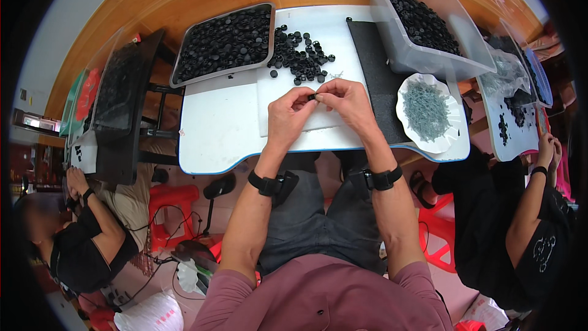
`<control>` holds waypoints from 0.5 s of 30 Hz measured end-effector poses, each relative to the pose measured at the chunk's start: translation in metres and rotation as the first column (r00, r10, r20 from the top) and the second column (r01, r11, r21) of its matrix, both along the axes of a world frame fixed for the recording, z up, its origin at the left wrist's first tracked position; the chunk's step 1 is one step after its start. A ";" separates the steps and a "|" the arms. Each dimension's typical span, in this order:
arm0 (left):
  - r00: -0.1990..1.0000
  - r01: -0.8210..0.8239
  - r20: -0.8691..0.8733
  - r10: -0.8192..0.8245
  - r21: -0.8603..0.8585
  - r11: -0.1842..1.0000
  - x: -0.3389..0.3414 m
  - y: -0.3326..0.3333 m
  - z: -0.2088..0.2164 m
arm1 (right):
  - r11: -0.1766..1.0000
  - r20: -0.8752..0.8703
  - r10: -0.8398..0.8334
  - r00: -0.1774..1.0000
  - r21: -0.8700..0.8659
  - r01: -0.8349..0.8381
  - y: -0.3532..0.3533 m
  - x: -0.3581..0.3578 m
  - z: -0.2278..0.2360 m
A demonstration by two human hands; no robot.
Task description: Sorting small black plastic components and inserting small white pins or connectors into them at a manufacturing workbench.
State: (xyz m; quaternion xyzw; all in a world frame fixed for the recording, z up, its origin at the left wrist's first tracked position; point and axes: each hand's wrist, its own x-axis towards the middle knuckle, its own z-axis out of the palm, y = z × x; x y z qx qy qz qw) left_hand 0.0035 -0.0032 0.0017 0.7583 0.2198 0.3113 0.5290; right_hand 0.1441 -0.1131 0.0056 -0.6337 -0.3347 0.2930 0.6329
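Note:
Both hands meet over a white foam sheet [334, 137] on the table. A small round black cap [312, 96] sits between their fingertips. My left hand [289, 116] pinches it from the left with thumb and forefinger. From the other side, my right hand [350, 105] closes its thumb and fingers on the same cap; fingers partly cover it. Just beyond the hands lies a loose pile of black caps [304, 56]. Several thin pale slivers lie beside the pile, near my right fingers.
A metal tray [272, 37] full of black caps stands at the back left. At the back right is a clear plastic bin [422, 61] of black parts. A white scalloped plate [438, 145] holds grey-green slivers [425, 110], partly over a black mat [381, 64]. People work at tables on both sides.

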 end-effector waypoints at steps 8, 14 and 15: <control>0.997 -0.053 -0.054 0.057 0.080 0.995 0.000 -0.001 -0.001 | 0.997 0.010 0.052 0.999 -0.064 -0.052 0.001 0.007 0.008; 0.995 -0.033 -0.093 0.048 0.151 0.988 -0.001 0.000 -0.002 | 0.987 0.044 0.086 0.995 -0.137 -0.079 0.001 0.009 0.016; 0.995 -0.034 -0.092 0.048 0.150 0.988 0.000 -0.001 -0.001 | 0.985 0.057 0.094 0.994 -0.151 -0.085 0.000 0.010 0.016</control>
